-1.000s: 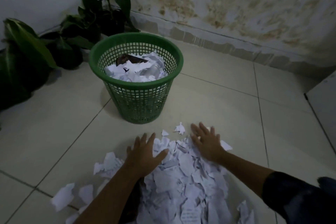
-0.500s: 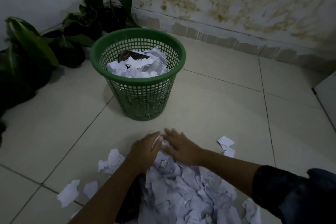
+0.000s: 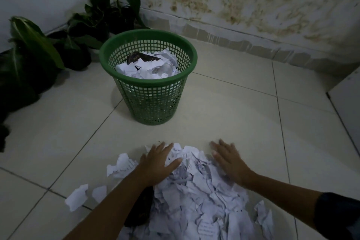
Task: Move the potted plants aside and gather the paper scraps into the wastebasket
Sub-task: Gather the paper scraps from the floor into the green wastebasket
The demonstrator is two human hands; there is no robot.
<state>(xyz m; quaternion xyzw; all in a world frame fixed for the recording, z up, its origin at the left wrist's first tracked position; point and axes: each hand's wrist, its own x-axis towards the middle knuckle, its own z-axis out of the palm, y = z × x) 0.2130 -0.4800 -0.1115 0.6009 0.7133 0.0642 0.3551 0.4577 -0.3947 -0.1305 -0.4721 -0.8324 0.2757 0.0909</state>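
**Both palms flat on the scrap pile, basket ahead**

My left hand (image 3: pixel 158 163) lies on the far left slope of the heap of torn white paper scraps (image 3: pixel 196 200), fingers straight and spread, gripping nothing. My right hand (image 3: pixel 228 159) rests flat at the heap's far right edge, fingers straight too; it is blurred, so I cannot tell whether the fingertips touch paper or bare tile. The near part of the heap runs off the bottom of the view, so its full extent is hidden. A dark flat object (image 3: pixel 139 208) lies half under my left forearm; what it is I cannot make out.

Three loose scraps (image 3: pixel 77 199) lie on the pale tiled floor (image 3: pixel 233 113) left of the heap, one just beside it and two farther out.

The one green plastic mesh wastebasket (image 3: pixel 150 103) stands upright beyond the heap, well apart from my hands, with white scraps and a dark piece showing inside.

The dark-leaved potted plants (image 3: pixel 78 45) sit along the left wall into the far corner. I count three clumps at least; the pots are lost in shadow, and the nearest is cut off at the left edge.
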